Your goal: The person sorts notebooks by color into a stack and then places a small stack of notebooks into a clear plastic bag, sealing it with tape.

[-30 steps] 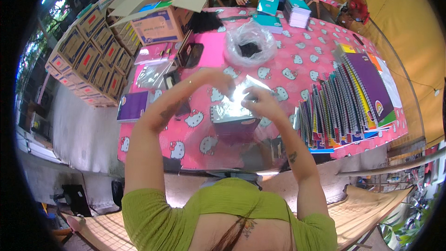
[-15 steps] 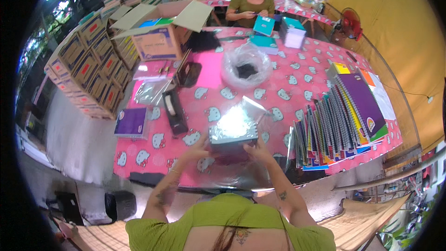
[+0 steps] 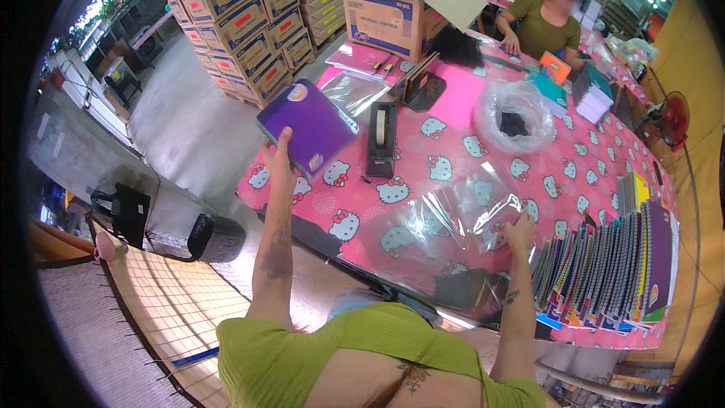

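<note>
My left hand (image 3: 281, 160) grips the near edge of a purple notebook (image 3: 311, 127) at the table's left edge, the thumb on its cover. The fingers beneath are hidden, as is whatever lies under the notebook. Over at the right, my right hand (image 3: 519, 233) is closed on the edge of a clear plastic sheet or bag (image 3: 445, 215), which lies crumpled and shiny on the table in front of me. A black tape dispenser (image 3: 381, 140) stands between the notebook and the plastic.
Spiral notebooks (image 3: 596, 272) stand in a long row at the right. Beyond the dispenser are an open carton (image 3: 387, 26), a pink sheet (image 3: 455, 94) and a plastic bag ring (image 3: 513, 117). A co-worker (image 3: 545, 26) sits across the table. Stacked cartons (image 3: 253, 30) rise at the left.
The view has turned left. Both hands were round a spiral-bound stack at the middle; now the left is out at the left with the purple notebook and the right is on the plastic.
</note>
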Available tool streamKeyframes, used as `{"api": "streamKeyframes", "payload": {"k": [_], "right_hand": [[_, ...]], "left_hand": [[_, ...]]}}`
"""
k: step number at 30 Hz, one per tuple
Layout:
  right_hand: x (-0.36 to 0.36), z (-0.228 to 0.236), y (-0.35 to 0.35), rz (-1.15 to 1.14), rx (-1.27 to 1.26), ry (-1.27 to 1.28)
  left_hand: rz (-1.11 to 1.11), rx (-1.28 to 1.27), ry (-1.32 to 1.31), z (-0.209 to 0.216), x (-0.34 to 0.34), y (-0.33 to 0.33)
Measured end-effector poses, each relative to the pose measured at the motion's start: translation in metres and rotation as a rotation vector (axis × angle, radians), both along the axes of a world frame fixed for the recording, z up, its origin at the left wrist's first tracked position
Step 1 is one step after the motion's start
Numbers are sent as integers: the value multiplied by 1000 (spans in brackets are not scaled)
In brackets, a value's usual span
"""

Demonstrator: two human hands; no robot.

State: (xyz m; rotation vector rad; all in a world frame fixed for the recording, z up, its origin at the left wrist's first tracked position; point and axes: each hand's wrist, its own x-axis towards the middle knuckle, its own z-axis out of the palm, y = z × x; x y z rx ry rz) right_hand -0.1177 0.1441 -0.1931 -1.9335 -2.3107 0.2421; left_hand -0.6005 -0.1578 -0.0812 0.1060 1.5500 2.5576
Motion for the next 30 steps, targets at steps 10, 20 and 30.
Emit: {"api": "streamKeyframes", "payload": {"k": [10,20,30], "right_hand": [[-21,0,23,182,51,208],[-75,10,-89,343,-35,90],[-100,22,-60,418,28,198]], "left_hand": [[295,-35,-209,-72,-101,54],[-65,-278,-286,-88,-133,-2],[-157,-300,-45,-90,-153,-15]]}}
